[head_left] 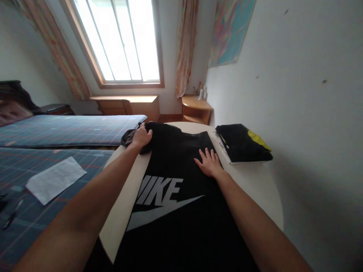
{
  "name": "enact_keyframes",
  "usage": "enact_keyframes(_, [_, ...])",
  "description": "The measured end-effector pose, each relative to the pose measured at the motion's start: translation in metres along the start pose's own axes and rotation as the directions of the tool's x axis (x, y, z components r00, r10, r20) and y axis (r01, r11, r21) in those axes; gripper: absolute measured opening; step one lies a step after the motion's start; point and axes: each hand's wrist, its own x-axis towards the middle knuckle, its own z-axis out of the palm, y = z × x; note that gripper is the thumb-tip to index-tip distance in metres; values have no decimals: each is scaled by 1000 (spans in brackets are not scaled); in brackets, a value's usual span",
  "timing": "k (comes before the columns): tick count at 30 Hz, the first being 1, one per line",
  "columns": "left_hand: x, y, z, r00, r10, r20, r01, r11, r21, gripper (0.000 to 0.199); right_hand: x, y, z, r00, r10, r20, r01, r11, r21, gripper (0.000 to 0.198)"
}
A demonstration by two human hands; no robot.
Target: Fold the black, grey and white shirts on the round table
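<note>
A black shirt (176, 160) with a large grey NIKE print is spread over the round table, partly folded so the print's left side is cut off. At its far left corner my left hand (143, 136) is closed on the cloth, beside a bunched dark part (127, 138) hanging at the table's edge. My right hand (209, 162) lies flat on the shirt's right side, fingers spread, holding nothing. The near end of the shirt runs out of view at the bottom.
A folded black and yellow garment (241, 141) rests on a white, flat thing at the right of the cream table (263, 189). To the left are plaid mattresses (70, 128) and a paper sheet (56, 179). A wall (312, 132) stands close on the right.
</note>
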Motion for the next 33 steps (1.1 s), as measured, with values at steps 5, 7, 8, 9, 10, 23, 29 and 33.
enact_keyframes(5, [-38,35,42,967,222,124,-225,974,9,80,30,1,0,998,48,-34,-47,999,15,80])
enact_keyframes(7, [-69,48,60,913,358,198,-363,932,-8,78,37,2,0,998,26,-48,-26,999,19,79])
enact_keyframes(8, [-84,52,68,887,394,242,-403,915,-13,77,39,2,-1,999,11,-53,-10,1000,19,78])
enact_keyframes(9, [-99,55,75,871,395,293,-410,912,-11,77,41,3,-2,998,-8,-56,9,1000,18,77])
enact_keyframes(10, [-112,57,81,858,380,346,-403,915,-5,76,41,4,-3,998,-28,-58,29,999,19,76])
enact_keyframes(23, [-139,48,81,869,351,347,-398,915,70,63,-59,34,-30,941,-335,-44,336,942,12,67])
enact_keyframes(29, [-136,50,81,871,414,266,-432,902,10,50,-75,21,-6,978,-201,49,202,979,-2,77])
enact_keyframes(33, [-124,49,85,879,398,264,-412,911,-3,48,-63,16,-6,985,-169,41,169,986,0,75])
